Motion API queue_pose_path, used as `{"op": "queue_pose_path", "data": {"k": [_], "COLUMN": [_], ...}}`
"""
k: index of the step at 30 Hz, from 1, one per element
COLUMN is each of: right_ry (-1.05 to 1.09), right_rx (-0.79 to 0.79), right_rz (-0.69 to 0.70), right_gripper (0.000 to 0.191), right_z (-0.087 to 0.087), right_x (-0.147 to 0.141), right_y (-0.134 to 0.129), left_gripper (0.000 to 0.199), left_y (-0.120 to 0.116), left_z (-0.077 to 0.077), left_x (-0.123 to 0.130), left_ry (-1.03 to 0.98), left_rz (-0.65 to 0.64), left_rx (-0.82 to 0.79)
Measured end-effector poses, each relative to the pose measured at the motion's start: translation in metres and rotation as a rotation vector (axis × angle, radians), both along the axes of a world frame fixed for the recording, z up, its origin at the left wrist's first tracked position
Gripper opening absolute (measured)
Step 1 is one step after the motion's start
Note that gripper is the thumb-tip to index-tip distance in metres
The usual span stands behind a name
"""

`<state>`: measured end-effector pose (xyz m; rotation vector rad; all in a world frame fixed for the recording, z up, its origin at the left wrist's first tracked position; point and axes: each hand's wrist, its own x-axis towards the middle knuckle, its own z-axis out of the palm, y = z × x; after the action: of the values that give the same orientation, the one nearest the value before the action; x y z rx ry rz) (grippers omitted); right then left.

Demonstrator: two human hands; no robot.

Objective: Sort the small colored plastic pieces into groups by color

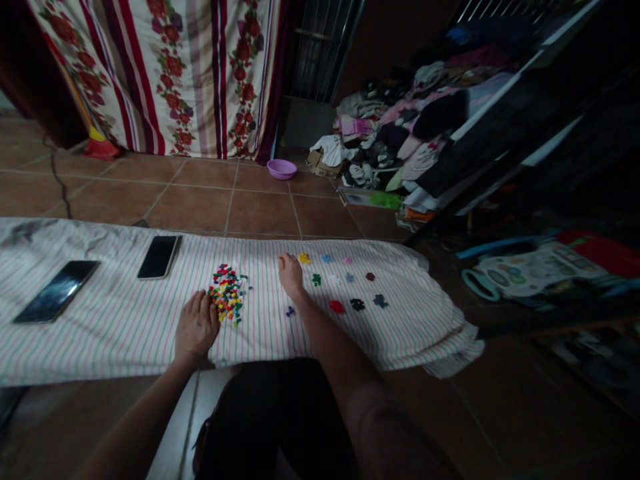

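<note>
A mixed heap of small coloured pieces point(227, 293) lies on the striped cloth point(270, 340). At the heap's left edge my left hand point(197, 325) rests flat, its fingertips touching the nearest pieces. My right hand point(290, 275) is to the right of the heap, low over the cloth, with its fingers curled together; whatever is in them is hidden. Beside it are single-colour clusters: yellow point(304, 258), green point(317, 279), light blue point(327, 258), red point(337, 307), black point(357, 305), brown point(370, 277) and others. A few purple pieces point(290, 311) lie below my right hand.
Two phones, one nearer point(57, 291) and one farther point(159, 257), lie at the left on the cloth. Beyond it, a purple basin point(282, 169) stands on the tiled floor near a floral curtain point(173, 73). A large heap of clothes point(390, 127) is at the back right.
</note>
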<state>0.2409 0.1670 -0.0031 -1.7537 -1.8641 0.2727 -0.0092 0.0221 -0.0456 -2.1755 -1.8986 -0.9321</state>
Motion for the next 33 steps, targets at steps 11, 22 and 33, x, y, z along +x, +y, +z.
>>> {"op": "queue_pose_path", "data": {"k": [11,22,33], "right_ry": [0.036,-0.031,-0.059], "right_rx": [-0.038,-0.018,0.049], "right_rz": [-0.149,-0.105,-0.044], "right_gripper": [0.030,0.032,0.027], "right_z": [-0.014,-0.029,-0.034], "right_x": [0.025,0.029,0.027], "right_y": [0.022,0.025,0.026], "left_gripper": [0.033,0.030,0.033], "left_y": [0.000,0.000,-0.001], "left_z": [0.003,0.005,0.007], "left_x": [0.002,0.003,0.006], "left_ry": [0.067,0.120,0.124], "left_rz": [0.036,0.070,0.096], "left_rx": [-0.055,0.004,-0.016]}}
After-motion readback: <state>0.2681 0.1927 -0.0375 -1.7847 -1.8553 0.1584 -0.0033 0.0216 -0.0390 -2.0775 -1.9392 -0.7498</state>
